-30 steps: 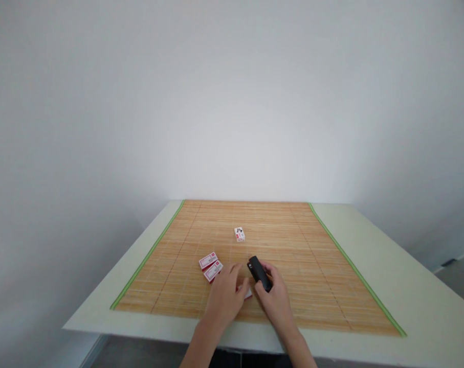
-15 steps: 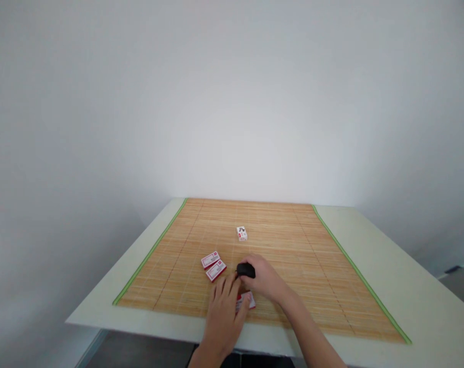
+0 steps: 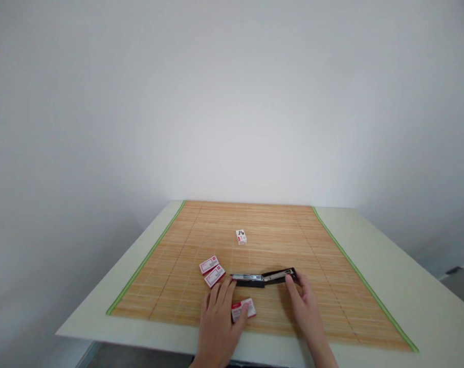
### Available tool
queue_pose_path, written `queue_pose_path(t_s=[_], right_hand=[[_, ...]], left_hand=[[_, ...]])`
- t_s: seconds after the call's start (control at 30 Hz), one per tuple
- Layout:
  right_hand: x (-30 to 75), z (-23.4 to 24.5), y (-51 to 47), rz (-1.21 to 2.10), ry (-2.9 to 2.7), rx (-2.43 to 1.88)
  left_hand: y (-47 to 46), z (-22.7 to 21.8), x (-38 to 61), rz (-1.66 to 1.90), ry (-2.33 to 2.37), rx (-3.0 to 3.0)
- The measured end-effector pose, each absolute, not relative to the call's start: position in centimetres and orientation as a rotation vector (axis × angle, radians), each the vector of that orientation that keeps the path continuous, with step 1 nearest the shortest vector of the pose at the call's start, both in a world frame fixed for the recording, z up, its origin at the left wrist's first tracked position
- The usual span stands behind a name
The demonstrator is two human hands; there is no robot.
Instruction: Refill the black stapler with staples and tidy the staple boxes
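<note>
Because the black stapler (image 3: 257,279) is unfolded almost flat on the bamboo mat (image 3: 281,235), its metal inside faces upward, and both hands share it. Palm down, fingers loosely extended, the left hand (image 3: 217,318) touches the stapler's left end, apparently to steady it, while its thumb rests over a red-and-white staple box (image 3: 250,307); neither looks firmly gripped. Half curled, the right hand (image 3: 305,301) pinches the opposite end between thumb and fingers, presumably holding the halves apart. Two similar boxes (image 3: 215,276) and a smaller white box (image 3: 241,237) lie clear of the stapler.
</note>
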State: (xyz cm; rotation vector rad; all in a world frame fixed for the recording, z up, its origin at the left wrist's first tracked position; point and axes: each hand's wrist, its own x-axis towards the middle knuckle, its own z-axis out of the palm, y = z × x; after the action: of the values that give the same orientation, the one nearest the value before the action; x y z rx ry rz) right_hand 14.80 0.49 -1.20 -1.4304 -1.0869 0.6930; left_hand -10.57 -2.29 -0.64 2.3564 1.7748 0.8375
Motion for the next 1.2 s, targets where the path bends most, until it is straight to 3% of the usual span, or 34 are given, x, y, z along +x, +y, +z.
queue_pose_path(t_s=[0.2,0.4,0.67,1.0,1.2], right_hand=[[16.6,-0.8,0.4,0.914,-1.112,-1.555],[14.2,2.2,-1.0,0.406,-1.171,-1.642],[11.1,1.2,-2.7,0.824,-1.855,-1.406],[10.9,0.3,-1.4,1.313,-1.643,-1.397],[12.7,1.0,-1.3,1.15,-1.624,-1.441]], left_hand=[[-2.3,-0.6,-10.8,0.844,1.757,2.385],[-2.7,-0.4,-10.8,0.885,1.718,2.362],[-2.9,1.6,-12.9,0.723,1.51,2.268],[-0.6,1.9,-12.8,0.718,1.323,2.246],[-0.2,1.2,-13.0,0.731,1.29,2.203]])
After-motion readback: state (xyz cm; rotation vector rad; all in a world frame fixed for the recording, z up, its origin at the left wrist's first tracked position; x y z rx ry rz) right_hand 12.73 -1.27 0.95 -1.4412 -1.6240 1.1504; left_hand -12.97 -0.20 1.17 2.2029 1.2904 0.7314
